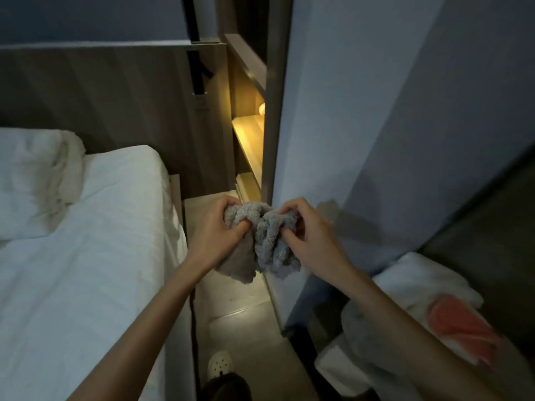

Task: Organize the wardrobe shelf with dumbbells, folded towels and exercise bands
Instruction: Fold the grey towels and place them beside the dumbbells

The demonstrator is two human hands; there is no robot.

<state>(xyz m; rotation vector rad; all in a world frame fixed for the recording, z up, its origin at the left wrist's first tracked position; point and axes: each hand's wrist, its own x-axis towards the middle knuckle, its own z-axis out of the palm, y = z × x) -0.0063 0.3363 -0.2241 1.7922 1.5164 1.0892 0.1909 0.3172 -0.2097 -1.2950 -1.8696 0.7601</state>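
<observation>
Hanging bunched in mid-air, a fluffy grey towel (270, 244) is gripped from both sides by a person standing in the narrow gap between a bed and a wardrobe. The left hand (217, 230) clutches the towel's left part, fingers curled over the top and thumb pressed into the pile; the right hand (308, 227) pinches the right part the same way. The two hands are level and near each other, with the crumpled cloth filling the space between them and its loose ends dropping below the wrists. Beneath the towel lies pale floor (246, 314), where one foot in a white clog (220, 366) shows at the bottom edge. Beyond the hands, the wardrobe shelves (249, 140) glow under warm light. A bed (86, 256) in white sheets with a pillow (34, 175) fills the left side, backed by a wooden headboard (101, 96). At lower right, blurred, sits a pile of cloths (419, 273), white and grey, with an orange piece (460, 322) on top
</observation>
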